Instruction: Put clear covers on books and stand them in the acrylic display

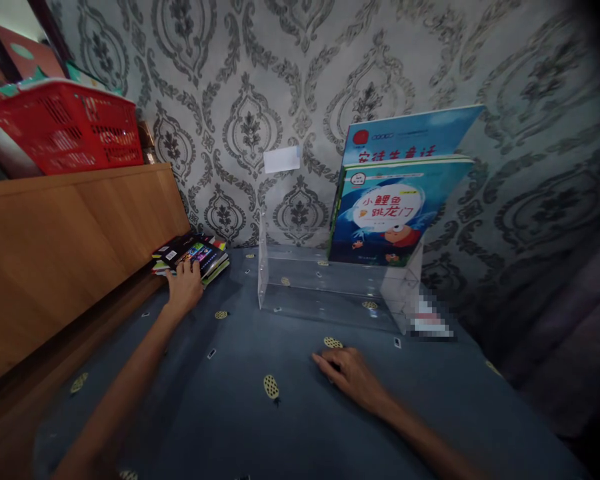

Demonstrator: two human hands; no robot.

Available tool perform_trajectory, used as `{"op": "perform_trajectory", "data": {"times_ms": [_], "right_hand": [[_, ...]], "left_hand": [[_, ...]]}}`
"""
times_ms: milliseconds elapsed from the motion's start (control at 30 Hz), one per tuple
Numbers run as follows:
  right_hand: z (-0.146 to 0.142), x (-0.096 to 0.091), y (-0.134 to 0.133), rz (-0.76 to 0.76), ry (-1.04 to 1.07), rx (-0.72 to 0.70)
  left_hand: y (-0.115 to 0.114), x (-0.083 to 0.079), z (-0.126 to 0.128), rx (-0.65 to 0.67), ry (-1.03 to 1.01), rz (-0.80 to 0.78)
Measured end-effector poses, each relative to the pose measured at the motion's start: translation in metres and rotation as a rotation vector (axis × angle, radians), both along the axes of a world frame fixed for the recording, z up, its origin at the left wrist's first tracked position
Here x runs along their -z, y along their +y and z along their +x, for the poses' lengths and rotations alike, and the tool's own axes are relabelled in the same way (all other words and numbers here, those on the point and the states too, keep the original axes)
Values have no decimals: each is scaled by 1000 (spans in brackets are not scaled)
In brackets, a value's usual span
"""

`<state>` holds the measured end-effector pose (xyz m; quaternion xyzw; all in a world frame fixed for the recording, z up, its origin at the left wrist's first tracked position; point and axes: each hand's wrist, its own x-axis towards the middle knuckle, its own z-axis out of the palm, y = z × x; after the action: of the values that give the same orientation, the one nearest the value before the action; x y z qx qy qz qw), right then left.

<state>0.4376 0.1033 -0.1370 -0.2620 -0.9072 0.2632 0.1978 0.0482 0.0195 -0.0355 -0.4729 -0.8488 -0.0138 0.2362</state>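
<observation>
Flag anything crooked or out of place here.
Nothing looks spilled or damaged. The small stack of books under the left hand is fanned out, with its edges not lined up. The two picture books in the clear stand seem to lean sideways, though the lens may exaggerate that.

Table (260, 427) runs up to the wall (230, 80) behind it. Book stand (320, 293) sits on the table at centre rear, against the wall. Two books stand upright in the stand's right part: front book (390, 213) before the rear book (405, 137), which leans on the wall. Paper slip (281, 160) is on the wall above the stand's left end. Stack of books (195, 257) lies on the table left of the stand, beside a wooden cabinet (55, 247). Basket (65, 127) sits on the cabinet. Left hand (184, 288) rests on the stack's near edge; right hand (353, 377) lies flat on the table before the stand.
</observation>
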Motion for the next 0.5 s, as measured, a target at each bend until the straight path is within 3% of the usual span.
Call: {"op": "perform_trajectory", "data": {"times_ms": [267, 500], "right_hand": [[0, -3, -2, 0, 8, 11], [1, -2, -2, 17, 18, 5]], "left_hand": [[38, 15, 3, -158, -80, 65], [23, 33, 1, -114, -74, -1]]}}
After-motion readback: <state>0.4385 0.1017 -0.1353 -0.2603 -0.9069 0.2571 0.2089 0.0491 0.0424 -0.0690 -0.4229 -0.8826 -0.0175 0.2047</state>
